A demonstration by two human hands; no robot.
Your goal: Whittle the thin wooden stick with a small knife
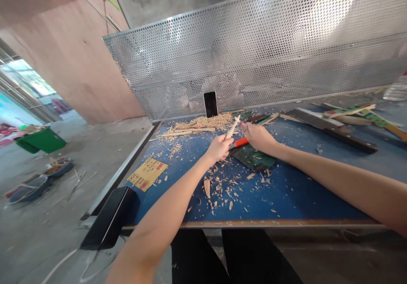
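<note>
My left hand point(220, 147) is closed around a pale, whittled wooden stick point(233, 128), which points up and away from me. My right hand point(260, 137) is closed too, close to the stick's far end. A small pinkish-purple end point(241, 123) of a slim, pen-like thing shows at its fingertips; the rest is hidden in the hand. Between and below both hands is a tool with an orange handle point(241, 142), partly covered by the hands. Under it lies a dark green sheet point(254, 157) sprinkled with wood chips.
Shavings point(206, 122) heap up before a propped phone point(210, 104) and a perforated metal screen point(254, 51). Yellow sandpaper point(148, 174) lies left, near a black box point(110, 218) at the table edge. A large dark-handled blade point(333, 129) and wood strips lie right. A bottle point(397, 88) stands far right.
</note>
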